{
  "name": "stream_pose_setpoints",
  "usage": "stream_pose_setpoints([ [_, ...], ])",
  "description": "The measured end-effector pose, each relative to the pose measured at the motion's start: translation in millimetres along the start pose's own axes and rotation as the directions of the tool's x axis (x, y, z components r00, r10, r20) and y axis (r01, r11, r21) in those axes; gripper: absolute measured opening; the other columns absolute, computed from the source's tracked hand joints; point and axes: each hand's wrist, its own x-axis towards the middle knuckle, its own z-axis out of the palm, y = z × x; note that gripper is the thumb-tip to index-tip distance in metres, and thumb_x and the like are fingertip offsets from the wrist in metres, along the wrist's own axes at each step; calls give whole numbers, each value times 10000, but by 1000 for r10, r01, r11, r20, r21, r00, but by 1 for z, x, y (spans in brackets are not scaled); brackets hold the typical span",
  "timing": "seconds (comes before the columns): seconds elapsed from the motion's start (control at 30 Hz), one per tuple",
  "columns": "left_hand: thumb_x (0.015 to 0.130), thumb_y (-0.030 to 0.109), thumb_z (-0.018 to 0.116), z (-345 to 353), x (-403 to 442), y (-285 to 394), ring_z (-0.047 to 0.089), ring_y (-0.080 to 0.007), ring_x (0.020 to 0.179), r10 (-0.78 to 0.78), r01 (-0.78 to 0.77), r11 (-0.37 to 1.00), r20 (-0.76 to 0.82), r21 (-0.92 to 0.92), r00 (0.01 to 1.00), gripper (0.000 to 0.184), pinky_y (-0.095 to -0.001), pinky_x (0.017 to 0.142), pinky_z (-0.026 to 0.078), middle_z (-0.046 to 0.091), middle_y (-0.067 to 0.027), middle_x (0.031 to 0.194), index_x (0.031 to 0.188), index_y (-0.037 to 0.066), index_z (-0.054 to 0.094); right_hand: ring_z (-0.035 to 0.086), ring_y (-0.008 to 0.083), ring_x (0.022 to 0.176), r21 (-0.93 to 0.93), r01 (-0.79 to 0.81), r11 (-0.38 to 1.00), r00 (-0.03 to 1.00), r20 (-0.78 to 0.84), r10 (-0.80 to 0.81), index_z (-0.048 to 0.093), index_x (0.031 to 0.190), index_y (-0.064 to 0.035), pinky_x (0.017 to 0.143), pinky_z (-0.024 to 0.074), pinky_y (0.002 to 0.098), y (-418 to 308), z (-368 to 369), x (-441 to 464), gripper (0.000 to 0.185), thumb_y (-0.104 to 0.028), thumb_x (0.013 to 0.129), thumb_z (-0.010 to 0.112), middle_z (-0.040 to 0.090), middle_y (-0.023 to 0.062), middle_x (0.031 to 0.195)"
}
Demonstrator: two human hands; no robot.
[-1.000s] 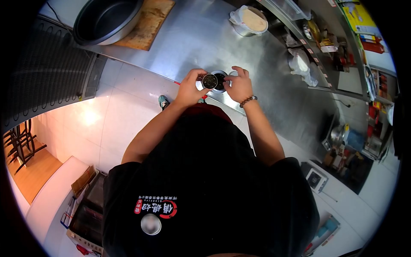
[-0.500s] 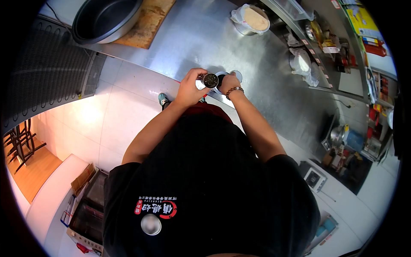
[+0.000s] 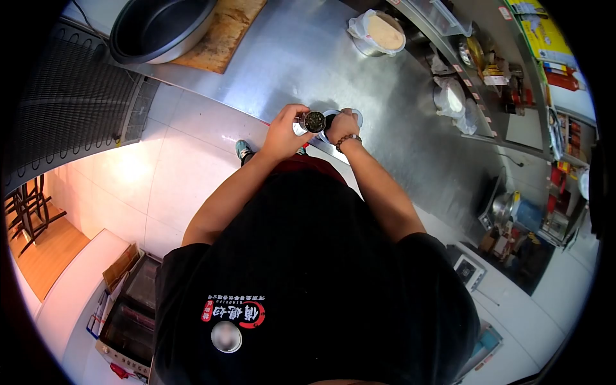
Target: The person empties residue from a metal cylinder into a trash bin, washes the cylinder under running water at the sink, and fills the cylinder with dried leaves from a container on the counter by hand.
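My left hand (image 3: 282,133) is wrapped round a small cylindrical canister (image 3: 299,126), tilted so that its round mouth faces me. Dark green, leafy-looking bits (image 3: 314,121) show inside it. Just to the right, my right hand (image 3: 342,126), with a beaded bracelet at the wrist, has its fingers curled over a pale-rimmed round container (image 3: 325,136) with a dark interior. A pale round edge, perhaps a lid (image 3: 359,118), shows behind that hand. The fingertips are hidden, so what they pinch cannot be made out. Both vessels are at the front edge of the steel counter (image 3: 269,70).
A large dark basin (image 3: 157,29) rests on a wooden board (image 3: 224,38) at the back left. Toward the back stands a bag-lined pot (image 3: 383,32) of pale powder. Shelves (image 3: 494,119) with bags and packages run along the right. A coiled grille (image 3: 70,96) stands left.
My right hand has shifted slightly left over the container, and less of the pale round edge shows beside it. My left hand keeps hold of the canister, its mouth turned slightly.
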Motion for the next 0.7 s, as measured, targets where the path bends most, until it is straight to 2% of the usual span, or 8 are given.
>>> stream_pose_setpoints([
  [0.07,797,96,920,0,0,-1,725,-295,1120,8,-8,1000,-1,-10,1000,568,-389,992,593,680,-138,1239,1280,40,626,554,403,1345,143,-37,989,980,-187,64,821,1077,-9,1068,519,485,0,6,-5,356,-286,859,770,694,159,1369],
  [0.17,800,96,919,0,1,-1,726,-293,1117,13,-13,1000,7,-18,1000,562,-386,988,595,680,-139,1241,1277,41,626,546,409,1363,227,-63,972,968,-224,115,824,1082,-20,1074,538,504,-2,6,-8,342,-249,829,798,645,160,1444],
  [0.3,783,118,943,1,1,-7,726,-284,1105,14,-14,1000,14,-17,1000,603,-380,974,597,692,-137,1237,1292,38,630,529,410,1388,199,-21,980,963,-261,74,829,1061,-19,1040,565,501,3,13,-6,346,-264,816,817,645,138,1454],
  [0.37,763,142,971,1,2,-6,727,-274,1096,23,-23,1000,8,-13,1000,650,-372,961,599,705,-134,1232,1309,38,634,568,372,1368,191,40,981,935,-352,31,843,967,-30,1076,531,495,9,21,-2,302,-273,789,828,739,123,1315],
  [0.4,780,116,939,1,1,-6,726,-291,1100,11,-11,1000,18,-12,1000,602,-385,967,597,691,-139,1235,1290,43,627,568,372,1368,190,40,981,936,-352,30,843,967,-30,1076,531,495,12,24,1,302,-273,789,828,739,123,1315],
  [0.57,788,95,907,-2,0,-6,728,-319,1108,-70,67,996,63,59,996,563,-412,972,594,678,-144,1242,1270,63,618,651,313,1298,91,278,956,869,-448,-210,846,804,-70,1150,437,470,25,18,-1,213,-273,743,826,822,102,950],
  [0.6,786,100,908,-2,0,-10,728,-323,1121,-66,61,995,71,79,995,565,-417,976,594,678,-145,1249,1270,68,617,651,313,1298,92,276,957,869,-449,-208,846,804,-70,1150,437,470,27,12,-5,213,-273,743,826,822,102,950],
  [0.7,788,108,907,-2,1,-10,725,-327,1162,-81,69,991,112,112,990,564,-423,988,593,672,-150,1272,1269,73,616,630,322,1330,277,323,905,891,-410,-193,856,848,-72,1179,416,472,31,-3,-16,241,-289,743,837,822,126,1033],
])
